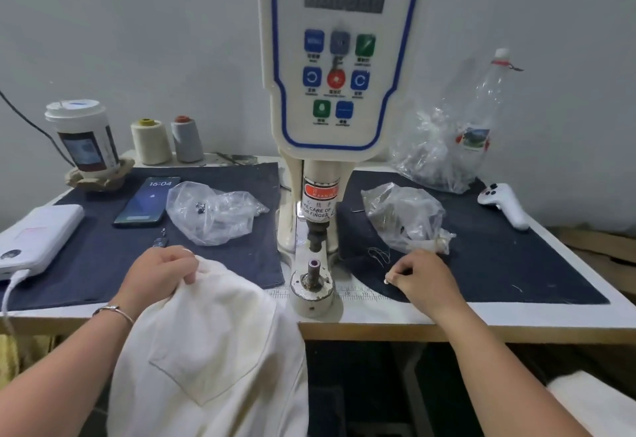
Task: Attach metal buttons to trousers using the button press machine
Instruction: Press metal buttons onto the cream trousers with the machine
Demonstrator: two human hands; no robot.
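The button press machine (339, 92) stands upright at the middle of the desk (395, 312), its lower die post (313, 269) poking up right at the front edge. To the left of that post, the left hand (161, 273) has its fingers curled into a bunched fold of the cream trousers (210, 350), which drape off the desk edge and hang down in front of the person. The cloth looks soft and floppy, fairly light, so it will sag and slide unless it is gathered; the sensible hold is close to the spot that must sit over the die, with the fabric pulled flat there. To the right of the post, the right hand (421, 276) pinches a small metal button (387, 281) at its fingertips, just above the dark mat (499, 264). That piece is tiny, hard and likely slippery, best kept in a fingertip pinch by its rim so it can be seated on the post. Beyond the right hand, further from the post, lies a clear plastic bag (402, 216), its contents hard to make out
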